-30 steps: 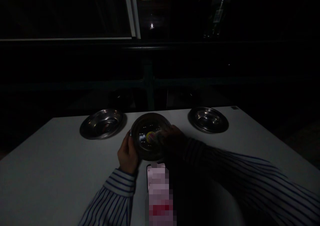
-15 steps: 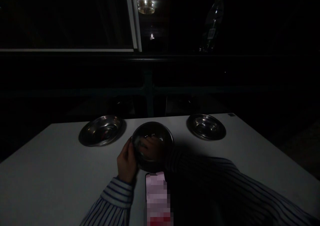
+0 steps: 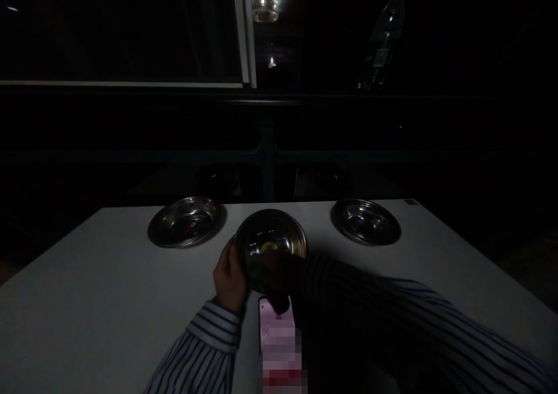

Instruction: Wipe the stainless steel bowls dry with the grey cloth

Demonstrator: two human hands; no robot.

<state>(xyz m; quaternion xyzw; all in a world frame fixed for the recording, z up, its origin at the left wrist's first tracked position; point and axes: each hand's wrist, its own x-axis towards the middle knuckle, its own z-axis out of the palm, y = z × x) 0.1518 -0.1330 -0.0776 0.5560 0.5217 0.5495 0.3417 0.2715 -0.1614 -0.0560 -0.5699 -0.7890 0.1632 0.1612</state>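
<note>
A shiny metal bowl (image 3: 296, 231) is tilted toward me at the middle of the table, with a small yellow label inside it. My left hand (image 3: 230, 278) grips its left rim, fingers closed on the edge. Deep in shadow, my right hand (image 3: 279, 272) is at the bowl's near right side. Its fingers look closed around something dark that hangs past the near rim; too little light shows what it is. Just below the bowl lies a lit phone (image 3: 271, 318), its lower screen blurred out.
On the white table (image 3: 131, 301), a metal dish (image 3: 185, 222) stands at the back left and another metal dish (image 3: 365, 222) at the back right. Beyond the table are a dark rail (image 3: 270, 100), a plastic bottle (image 3: 386, 36) and a window frame (image 3: 244, 33).
My right hand has moved from inside the bowl down toward its near rim, uncovering the yellow label. My left hand keeps its grip. The whole view has shifted slightly.
</note>
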